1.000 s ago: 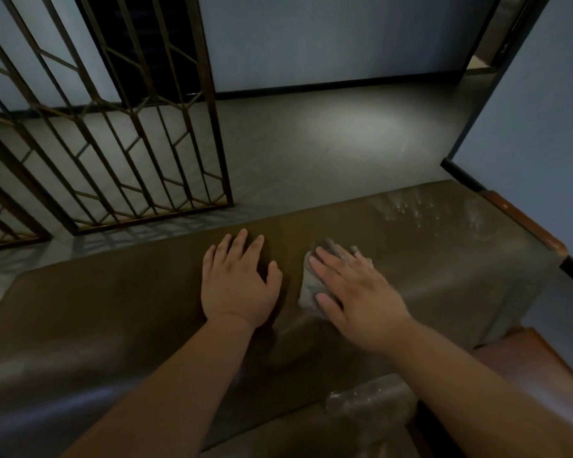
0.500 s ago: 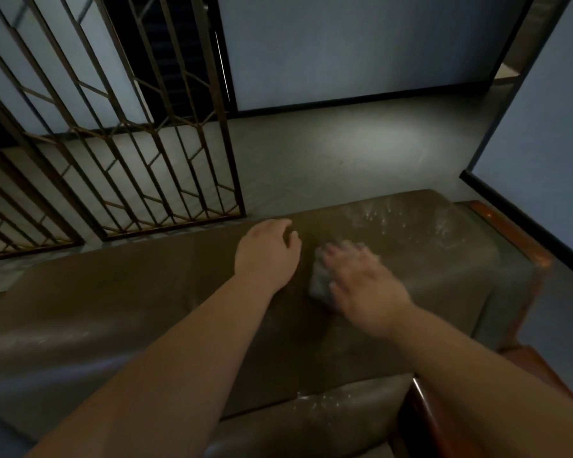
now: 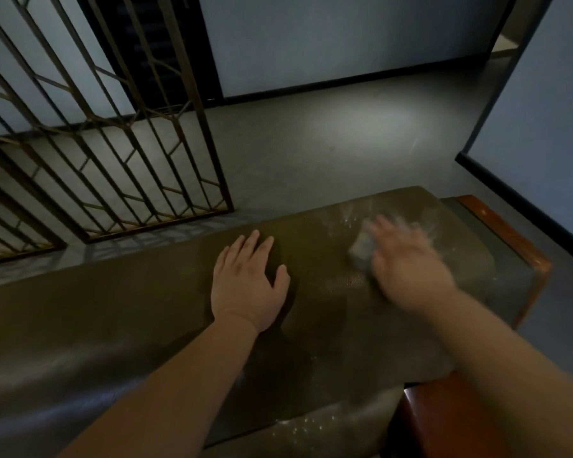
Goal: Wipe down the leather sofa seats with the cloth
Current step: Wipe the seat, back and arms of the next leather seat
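Observation:
A brown leather sofa [image 3: 129, 312] fills the lower half of the view; I look down over its backrest top. My left hand [image 3: 247, 284] rests flat on that top, fingers spread. Further right, my right hand [image 3: 407, 262] presses a small grey cloth [image 3: 361, 249] against the leather with fingers stretched out; hand and cloth are blurred by motion. Pale dusty specks [image 3: 351, 223] show on the leather beside the cloth. A strip of seat cushion [image 3: 298, 424] with more specks shows at the bottom.
A reddish wooden armrest [image 3: 506, 233] frames the sofa's right end, and another wooden part [image 3: 444, 421] sits at the lower right. Behind the sofa lie grey floor [image 3: 328, 140] and a metal lattice gate [image 3: 113, 153] at the left. A blue wall [image 3: 543, 120] stands at the right.
My right hand has swept the cloth to the right along the backrest top into the speckled patch. My left hand has stayed flat on the leather, its fingers now spread.

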